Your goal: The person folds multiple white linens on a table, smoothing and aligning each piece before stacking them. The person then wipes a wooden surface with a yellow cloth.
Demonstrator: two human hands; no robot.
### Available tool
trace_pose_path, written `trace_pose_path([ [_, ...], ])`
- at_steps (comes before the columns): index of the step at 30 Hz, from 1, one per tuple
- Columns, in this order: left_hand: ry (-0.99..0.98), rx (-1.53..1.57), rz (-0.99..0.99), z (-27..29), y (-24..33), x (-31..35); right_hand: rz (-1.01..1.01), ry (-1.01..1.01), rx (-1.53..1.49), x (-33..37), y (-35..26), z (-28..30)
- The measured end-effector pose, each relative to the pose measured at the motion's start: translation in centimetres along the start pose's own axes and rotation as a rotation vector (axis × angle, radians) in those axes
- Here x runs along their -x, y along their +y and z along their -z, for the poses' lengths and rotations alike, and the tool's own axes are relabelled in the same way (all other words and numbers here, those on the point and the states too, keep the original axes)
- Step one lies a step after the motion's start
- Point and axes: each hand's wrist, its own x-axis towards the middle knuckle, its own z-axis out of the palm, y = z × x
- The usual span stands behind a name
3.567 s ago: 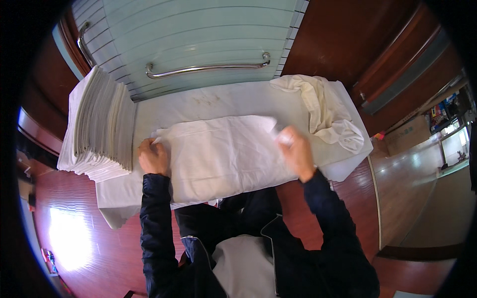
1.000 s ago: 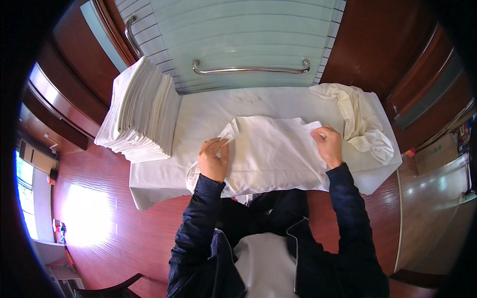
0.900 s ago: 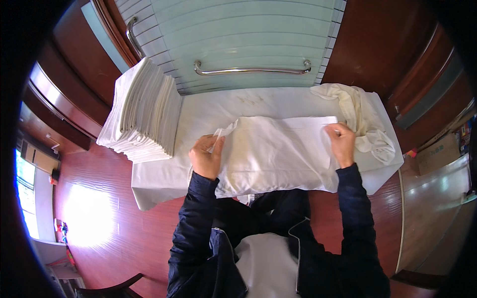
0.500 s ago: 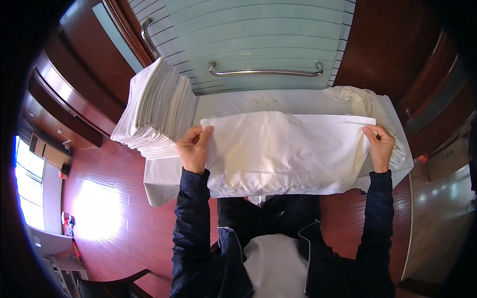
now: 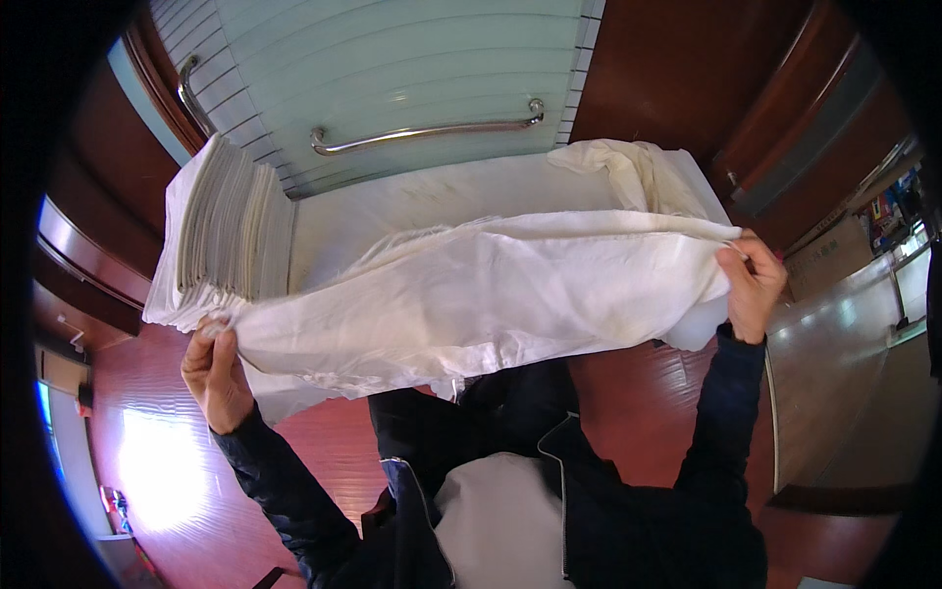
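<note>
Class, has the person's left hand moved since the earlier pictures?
Yes: the left hand has moved leftward and nearer the person, judged against the metal bar.

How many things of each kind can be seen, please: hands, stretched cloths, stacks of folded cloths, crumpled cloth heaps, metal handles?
Hands (left hand, right hand): 2
Stretched cloth: 1
Folded stack: 1
Crumpled heap: 1
Metal handles: 2
Total: 7
</note>
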Motion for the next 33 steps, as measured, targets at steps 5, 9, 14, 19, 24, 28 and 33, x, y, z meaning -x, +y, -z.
trace_pose_path([
  [5,-0.123,0.069,0.137,0.6,-4.1,-0.2,-0.259,-0.132,0.024,0.6,1.5,-1.6],
  [9,-0.112,0.125,0.137,2.2,-5.6,0.2,-0.207,-0.167,-0.002,1.3,2.3,-1.8],
  [14,-0.088,0.163,0.136,3.1,-7.1,-0.2,-0.295,-0.418,0.060,1.6,2.7,-1.0],
  [19,-0.140,0.153,0.189,3.1,-8.1,-0.7,-0.607,-0.643,-0.054,2.1,4.2,-0.1],
  [24,-0.141,0.169,0.191,3.1,-7.8,-0.5,-0.643,-0.646,-0.213,3.6,5.6,0.3],
  [28,-0.135,0.134,0.182,3.3,-7.7,-0.4,-0.577,-0.604,-0.266,4.4,5.9,-0.3],
  [33,-0.170,0.168,0.183,3.6,-7.9,-0.3,-0.580,-0.626,-0.152,4.3,5.4,-1.0],
])
